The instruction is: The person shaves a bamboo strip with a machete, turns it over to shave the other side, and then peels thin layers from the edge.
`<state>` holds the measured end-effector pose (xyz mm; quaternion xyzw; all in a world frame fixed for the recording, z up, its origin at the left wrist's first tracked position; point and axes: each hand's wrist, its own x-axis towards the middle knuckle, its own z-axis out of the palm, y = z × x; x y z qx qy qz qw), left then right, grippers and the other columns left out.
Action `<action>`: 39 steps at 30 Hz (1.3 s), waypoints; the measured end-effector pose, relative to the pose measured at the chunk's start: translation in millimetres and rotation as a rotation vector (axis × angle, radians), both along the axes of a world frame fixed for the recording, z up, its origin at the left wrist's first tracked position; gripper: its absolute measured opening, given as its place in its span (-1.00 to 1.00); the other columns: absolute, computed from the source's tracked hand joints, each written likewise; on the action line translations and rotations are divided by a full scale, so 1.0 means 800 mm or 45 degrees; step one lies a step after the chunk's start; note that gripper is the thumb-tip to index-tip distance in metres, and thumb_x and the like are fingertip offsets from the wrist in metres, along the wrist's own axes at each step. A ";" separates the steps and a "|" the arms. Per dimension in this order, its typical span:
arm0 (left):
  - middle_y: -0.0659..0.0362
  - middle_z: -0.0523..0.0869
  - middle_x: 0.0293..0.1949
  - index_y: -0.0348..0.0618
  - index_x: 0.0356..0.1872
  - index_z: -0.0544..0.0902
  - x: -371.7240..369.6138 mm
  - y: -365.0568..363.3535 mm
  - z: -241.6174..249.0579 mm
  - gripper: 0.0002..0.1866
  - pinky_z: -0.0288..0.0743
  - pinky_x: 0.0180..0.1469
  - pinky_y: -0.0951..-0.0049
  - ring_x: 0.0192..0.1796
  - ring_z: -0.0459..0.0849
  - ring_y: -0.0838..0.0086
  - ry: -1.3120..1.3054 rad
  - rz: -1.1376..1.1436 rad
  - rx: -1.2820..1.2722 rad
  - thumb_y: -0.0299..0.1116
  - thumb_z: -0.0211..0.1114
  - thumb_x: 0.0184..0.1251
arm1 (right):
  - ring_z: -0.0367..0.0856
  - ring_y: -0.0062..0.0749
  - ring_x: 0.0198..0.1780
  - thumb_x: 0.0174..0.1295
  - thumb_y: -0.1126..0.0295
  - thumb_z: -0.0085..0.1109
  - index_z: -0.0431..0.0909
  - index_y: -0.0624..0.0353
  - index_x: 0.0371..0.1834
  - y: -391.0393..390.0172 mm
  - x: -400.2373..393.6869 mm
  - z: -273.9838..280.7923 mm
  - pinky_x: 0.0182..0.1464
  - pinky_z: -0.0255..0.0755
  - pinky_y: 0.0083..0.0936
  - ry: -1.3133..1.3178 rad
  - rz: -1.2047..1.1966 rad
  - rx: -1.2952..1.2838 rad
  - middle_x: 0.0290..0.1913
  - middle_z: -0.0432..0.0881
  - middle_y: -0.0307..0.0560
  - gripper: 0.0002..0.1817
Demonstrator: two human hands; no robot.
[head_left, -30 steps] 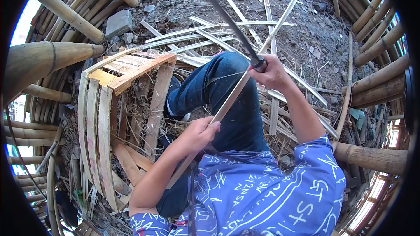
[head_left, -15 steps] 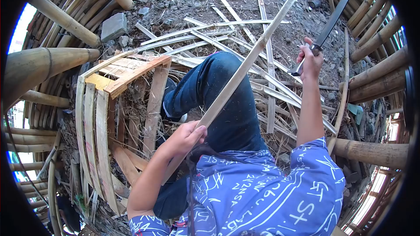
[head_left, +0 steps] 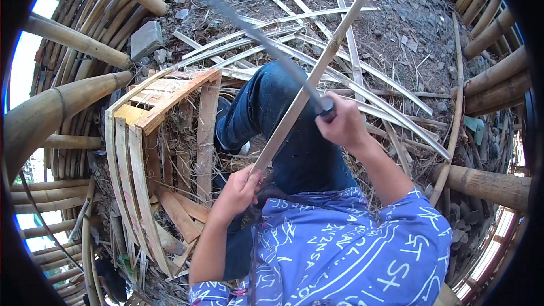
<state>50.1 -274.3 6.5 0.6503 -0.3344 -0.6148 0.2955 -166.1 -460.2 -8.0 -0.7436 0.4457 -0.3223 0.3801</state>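
Note:
A long bamboo strip [head_left: 292, 114] slants from lower left to upper right across my bent leg. My left hand [head_left: 242, 188] is closed around its lower part. My right hand [head_left: 341, 122] is wrapped round the dark handle of a long knife [head_left: 269, 45]. The blade points up and to the left and is blurred by motion; near the handle it crosses the strip in view. Whether blade and strip touch, I cannot tell. Beyond my knee, several split bamboo strips [head_left: 362, 88] lie crossed on the ground.
On the left stands a wooden crate [head_left: 136, 173] with slatted sides. A concrete block [head_left: 147, 39] lies behind it. Thick bamboo poles [head_left: 85, 42] come in from the left, and another pole [head_left: 481, 187] from the right. Stones and shavings litter the ground.
My right hand has come from the far right to beside the strip, and the knife has swung to point left. The bamboo strip has shifted slightly within my left hand's hold.

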 end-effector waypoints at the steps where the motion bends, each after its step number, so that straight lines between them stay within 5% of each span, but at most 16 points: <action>1: 0.31 0.44 -0.55 -0.26 -0.34 0.49 -0.006 0.002 -0.003 -0.70 0.43 -0.55 0.57 -0.57 0.42 0.68 0.002 0.048 -0.042 -0.24 0.00 0.54 | 0.63 -0.15 -0.53 -0.05 0.52 0.26 0.48 0.24 -0.37 0.003 0.004 0.004 -0.44 0.45 -0.33 0.091 0.096 -0.132 -0.61 0.54 0.03 -0.81; 3: 0.30 0.45 -0.56 -0.27 -0.34 0.50 -0.021 0.000 0.005 -0.70 0.42 -0.55 0.56 -0.58 0.42 0.68 -0.014 0.082 -0.027 -0.24 0.02 0.53 | 0.60 0.13 -0.42 -0.09 0.48 0.26 0.47 0.23 -0.40 0.007 0.009 0.009 -0.37 0.47 -0.19 0.234 0.224 -0.236 -0.55 0.57 0.15 -0.81; 11: 0.24 0.48 -0.66 -0.29 -0.36 0.55 -0.046 -0.018 -0.005 -0.71 0.37 -0.58 0.49 -0.65 0.46 0.62 -0.336 0.143 -0.194 -0.26 0.09 0.49 | 0.62 0.15 -0.42 -0.08 0.43 0.22 0.46 0.24 -0.47 -0.023 0.013 0.015 -0.35 0.49 -0.12 0.539 0.181 -0.348 -0.56 0.58 0.21 -0.84; 21: 0.23 0.49 -0.65 -0.36 -0.33 0.55 -0.052 -0.003 0.007 -0.67 0.45 -0.57 0.52 -0.64 0.51 0.61 -0.147 0.291 -0.116 -0.23 0.10 0.49 | 0.69 0.09 -0.33 -0.05 0.38 0.21 0.54 0.22 -0.43 -0.128 0.020 0.020 -0.22 0.58 -0.13 0.726 -0.109 -0.412 -0.47 0.65 0.21 -0.84; 23: 0.33 0.40 -0.62 -0.28 -0.35 0.52 -0.054 -0.002 0.008 -0.70 0.53 -0.55 0.56 -0.61 0.39 0.72 -0.069 0.306 -0.105 -0.24 0.07 0.52 | 0.69 0.09 -0.31 -0.03 0.39 0.20 0.56 0.22 -0.42 -0.141 0.018 0.023 -0.22 0.58 -0.13 0.765 -0.153 -0.506 -0.45 0.66 0.22 -0.85; 33: 0.33 0.32 -0.75 -0.22 -0.51 0.44 -0.021 -0.004 -0.006 -0.54 0.66 -0.42 0.40 -0.74 0.32 0.69 0.524 0.286 -0.002 -0.09 -0.01 0.56 | 0.64 0.10 -0.45 -0.06 0.40 0.20 0.49 0.19 -0.51 -0.060 0.027 0.023 -0.38 0.51 -0.12 0.403 0.155 -0.377 -0.58 0.59 0.15 -0.88; 39: 0.33 0.32 -0.76 -0.24 -0.50 0.44 -0.031 -0.004 0.004 -0.52 0.62 -0.50 0.45 -0.75 0.33 0.69 0.174 0.276 -0.052 -0.05 0.00 0.54 | 0.69 0.00 -0.39 -0.14 0.35 0.24 0.51 0.17 -0.47 -0.078 0.025 0.025 -0.30 0.57 -0.18 0.745 0.275 -0.553 -0.56 0.62 0.09 -0.81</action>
